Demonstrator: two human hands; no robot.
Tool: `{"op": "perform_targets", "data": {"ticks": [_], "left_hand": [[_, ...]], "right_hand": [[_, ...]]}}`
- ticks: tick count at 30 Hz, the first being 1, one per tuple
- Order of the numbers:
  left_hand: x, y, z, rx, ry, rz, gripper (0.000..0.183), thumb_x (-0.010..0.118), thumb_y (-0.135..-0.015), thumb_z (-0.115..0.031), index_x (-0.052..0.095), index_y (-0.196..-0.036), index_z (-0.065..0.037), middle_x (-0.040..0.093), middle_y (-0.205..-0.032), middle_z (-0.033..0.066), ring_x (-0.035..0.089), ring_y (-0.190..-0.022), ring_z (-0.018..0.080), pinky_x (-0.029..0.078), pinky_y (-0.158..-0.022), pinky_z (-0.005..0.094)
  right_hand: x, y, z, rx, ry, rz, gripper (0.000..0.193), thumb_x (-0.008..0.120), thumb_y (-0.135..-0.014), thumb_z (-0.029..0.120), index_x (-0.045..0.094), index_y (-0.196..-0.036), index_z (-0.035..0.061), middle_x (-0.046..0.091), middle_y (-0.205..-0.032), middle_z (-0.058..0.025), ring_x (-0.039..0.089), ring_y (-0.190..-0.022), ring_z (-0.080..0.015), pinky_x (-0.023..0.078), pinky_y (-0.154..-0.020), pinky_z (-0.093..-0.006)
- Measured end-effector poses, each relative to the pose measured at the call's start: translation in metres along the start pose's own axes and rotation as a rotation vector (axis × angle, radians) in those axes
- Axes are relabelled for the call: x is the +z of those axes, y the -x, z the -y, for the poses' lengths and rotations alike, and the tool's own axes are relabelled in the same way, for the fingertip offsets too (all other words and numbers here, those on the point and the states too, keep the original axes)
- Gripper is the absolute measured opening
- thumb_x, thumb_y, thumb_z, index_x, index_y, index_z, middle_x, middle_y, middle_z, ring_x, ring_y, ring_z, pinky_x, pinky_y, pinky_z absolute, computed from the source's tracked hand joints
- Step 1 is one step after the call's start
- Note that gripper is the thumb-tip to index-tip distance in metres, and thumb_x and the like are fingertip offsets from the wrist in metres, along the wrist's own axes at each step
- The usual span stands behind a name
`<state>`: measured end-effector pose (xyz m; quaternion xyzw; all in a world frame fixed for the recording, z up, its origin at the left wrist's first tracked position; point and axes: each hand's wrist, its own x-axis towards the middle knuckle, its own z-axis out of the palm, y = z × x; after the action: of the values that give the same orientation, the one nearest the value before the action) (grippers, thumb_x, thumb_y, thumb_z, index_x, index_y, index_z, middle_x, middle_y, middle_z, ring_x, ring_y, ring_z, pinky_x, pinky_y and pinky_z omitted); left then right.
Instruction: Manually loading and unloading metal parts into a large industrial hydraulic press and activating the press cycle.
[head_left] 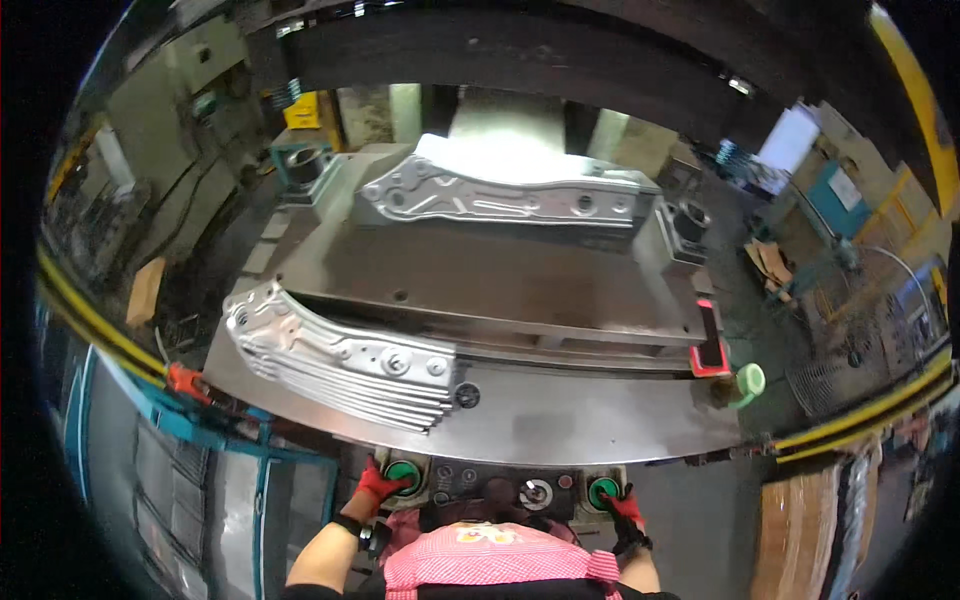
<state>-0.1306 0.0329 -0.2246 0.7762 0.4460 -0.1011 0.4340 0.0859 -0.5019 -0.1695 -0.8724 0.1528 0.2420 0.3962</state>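
My left hand (pixel 378 484), in a red glove, lies against a round green push button (pixel 403 473) on the left of a control panel. Its fingers are stretched over the button and hold nothing. On the right, my right hand (pixel 627 507), in a red and black glove, rests at a second green push button (pixel 602 492), fingers apart. Beyond the panel, a stack of stamped metal panels (pixel 340 370) lies on the left of the press table (pixel 560 415). Another stamped metal panel (pixel 510 203) sits on the die at the far side.
A dark press beam (pixel 560 60) spans overhead. Between the buttons are small knobs and a dial (pixel 537 494). A red-edged flat dark object (pixel 709 340) and a light green cup-like object (pixel 748 384) stand at the table's right. Yellow-black rails (pixel 870 408) flank both sides.
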Motion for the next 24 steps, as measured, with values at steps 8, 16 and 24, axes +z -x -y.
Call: {"op": "perform_targets", "data": {"ticks": [8, 16, 24], "left_hand": [[0.010, -0.007, -0.006, -0.023, -0.058, -0.040, 0.138, 0.087, -0.038, -0.052, 0.013, -0.141, 0.003, 0.033, -0.138, 0.0252, 0.036, -0.128, 0.0318, 0.036, -0.102, 0.0365], [0.012, -0.004, -0.018, -0.016, 0.143, 0.023, 0.139, 0.087, -0.038, -0.052, 0.013, -0.140, 0.005, 0.033, -0.139, 0.0251, 0.036, -0.129, 0.0314, 0.036, -0.102, 0.0365], [0.008, -0.005, -0.039, -0.074, -0.031, 0.012, 0.140, 0.088, -0.036, -0.050, 0.013, -0.140, 0.005, 0.034, -0.138, 0.0243, 0.036, -0.128, 0.0311, 0.035, -0.103, 0.0355]], "right_hand": [[0.015, -0.001, 0.000, -0.136, -0.570, 0.033, 0.103, 0.084, -0.059, 0.018, 0.022, -0.137, -0.0042, 0.041, -0.134, -0.0175, 0.040, -0.124, -0.0257, 0.035, -0.102, -0.0350], [0.011, -0.024, -0.040, -0.060, -0.084, -0.108, 0.092, 0.083, -0.060, 0.018, 0.029, -0.132, -0.0029, 0.047, -0.126, -0.0170, 0.048, -0.115, -0.0249, 0.043, -0.094, -0.0364], [0.038, -0.069, -0.114, -0.151, -0.229, -0.210, 0.091, 0.083, -0.059, 0.024, 0.031, -0.129, -0.0021, 0.050, -0.123, -0.0177, 0.050, -0.113, -0.0264, 0.043, -0.094, -0.0362]]}}
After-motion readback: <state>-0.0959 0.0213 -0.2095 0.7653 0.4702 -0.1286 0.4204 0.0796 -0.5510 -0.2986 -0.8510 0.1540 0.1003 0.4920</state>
